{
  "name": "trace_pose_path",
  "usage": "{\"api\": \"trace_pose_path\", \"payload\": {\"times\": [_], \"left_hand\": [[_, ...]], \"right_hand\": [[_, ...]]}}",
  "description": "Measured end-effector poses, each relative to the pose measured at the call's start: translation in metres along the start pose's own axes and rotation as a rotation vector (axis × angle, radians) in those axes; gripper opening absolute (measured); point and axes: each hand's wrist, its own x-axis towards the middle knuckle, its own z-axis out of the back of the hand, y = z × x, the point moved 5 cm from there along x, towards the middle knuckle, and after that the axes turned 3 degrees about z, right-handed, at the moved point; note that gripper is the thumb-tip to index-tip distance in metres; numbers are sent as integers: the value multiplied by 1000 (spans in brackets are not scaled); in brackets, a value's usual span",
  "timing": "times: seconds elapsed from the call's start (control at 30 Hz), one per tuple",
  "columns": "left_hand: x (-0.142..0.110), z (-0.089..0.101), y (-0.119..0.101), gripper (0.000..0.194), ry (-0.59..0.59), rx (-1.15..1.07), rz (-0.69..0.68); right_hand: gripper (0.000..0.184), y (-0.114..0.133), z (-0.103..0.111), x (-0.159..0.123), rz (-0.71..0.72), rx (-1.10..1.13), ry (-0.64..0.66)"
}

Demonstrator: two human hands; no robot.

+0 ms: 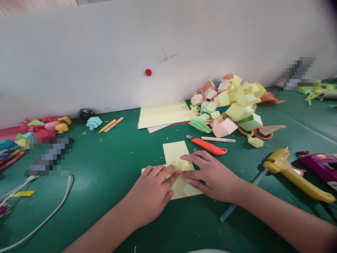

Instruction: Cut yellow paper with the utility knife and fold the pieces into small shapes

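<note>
Both hands rest on a pale yellow paper (pixel 174 151) that lies flat on the green surface (pixel 105 189), with one part of it reaching away from the person and other parts showing to either side. The left hand (pixel 155 191) lies palm down over the near left part of the paper, its fingers slightly bent and close together, their tips pressing near the middle. The right hand (pixel 207 174) comes in from the other side with its fingers spread, the tips on the paper; the two hands meet there, fingertips touching or nearly so. Neither hand visibly grips anything. Just beyond the right hand lie an orange-red cutter (pixel 210 146) and a pale pen (pixel 218 140). Farther back, a stack of paper sheets (pixel 164 114) with a yellow one on top sits beside a heap of folded paper pieces (pixel 231 102) in yellow, green and pink, and scissors (pixel 264 135) lie partly under the heap's near right edge. To the right are a yellow glue gun (pixel 292 172), its glue stick passing beneath the right forearm, and a purple tool (pixel 319 167). Two pencils (pixel 110 125) and a light blue folded piece (pixel 93 123) lie at the back left.
</note>
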Motion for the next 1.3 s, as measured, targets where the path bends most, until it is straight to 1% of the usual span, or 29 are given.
{"api": "trace_pose_path", "payload": {"times": [0.2, 0.4, 0.53, 0.67, 0.77, 0.93, 1.0, 1.1, 1.17, 1.23, 1.3], "left_hand": [[-1, 2, 3, 43, 82, -52, 11], [-4, 13, 18, 34, 62, -230, -38], [-4, 12, 26, 30, 55, -270, 11], [-4, 9, 29, 29, 52, -257, 67], [-3, 8, 28, 27, 13, -239, 50], [-2, 3, 28, 23, -154, -181, -28], [-1, 1, 26, 23, -199, -174, -57], [0, -1, 24, 25, -219, -194, -63], [1, 0, 22, 27, -219, -211, -54], [1, 0, 20, 29, -216, -224, -43], [1, 0, 19, 33, -209, -240, -36]], "right_hand": [[30, -5, -3, -1, -3, -93, 22], [28, -15, 1, -4, 12, -68, 76], [28, -24, 6, -7, -43, 4, 106], [28, -27, 10, -9, -80, 65, 107], [26, -26, 10, -9, -77, 90, 79], [20, -23, 5, -6, -70, 160, 7], [18, -22, 3, -4, -63, 188, -41], [26, -20, 1, -1, -78, 226, -129], [28, -19, 0, -1, -100, 248, -162], [26, -19, 0, -1, -106, 260, -178], [19, -18, 1, -1, -109, 266, -188]]}}
